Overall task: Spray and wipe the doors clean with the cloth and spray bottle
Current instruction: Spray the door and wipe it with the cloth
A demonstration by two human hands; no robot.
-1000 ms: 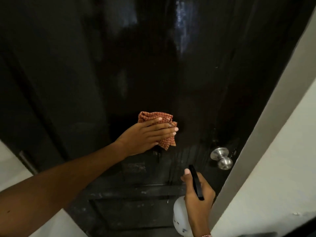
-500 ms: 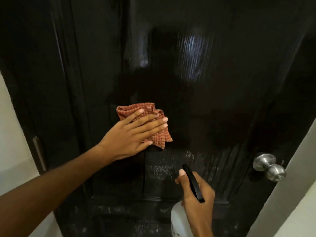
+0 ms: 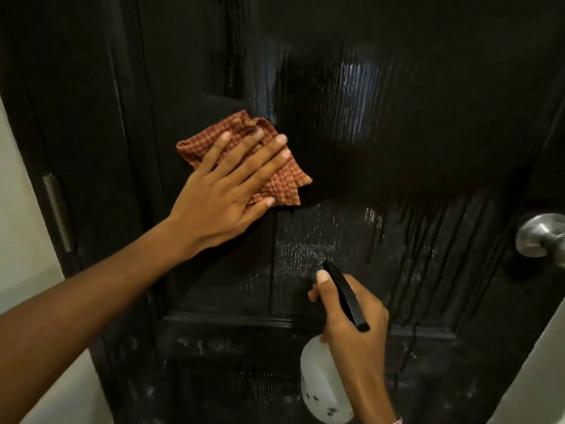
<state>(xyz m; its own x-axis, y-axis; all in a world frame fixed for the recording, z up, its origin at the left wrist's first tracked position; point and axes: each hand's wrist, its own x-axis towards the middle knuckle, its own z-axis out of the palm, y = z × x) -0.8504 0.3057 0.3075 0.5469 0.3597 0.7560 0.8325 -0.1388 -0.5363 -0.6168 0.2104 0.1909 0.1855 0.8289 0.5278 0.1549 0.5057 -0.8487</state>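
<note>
Looks like you're in a home, right up against an interior door (image 3: 397,133). It's dark, glossy and panelled, the usual bedroom or hallway kind. Up and to the right of your right hand (image 3: 351,319) gripping the spray bottle (image 3: 321,390) there's a round brushed-metal knob (image 3: 539,235). Left of your left hand (image 3: 223,197), which lies flat on the checked cloth (image 3: 287,182), sits a plain metal hinge (image 3: 56,212), with white painted wall (image 3: 21,255) beyond it. A pale frame (image 3: 532,381) runs just right of the bottle.

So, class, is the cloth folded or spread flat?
Folded: the cloth shows bunched layers under the left hand lying flat on it.
</note>
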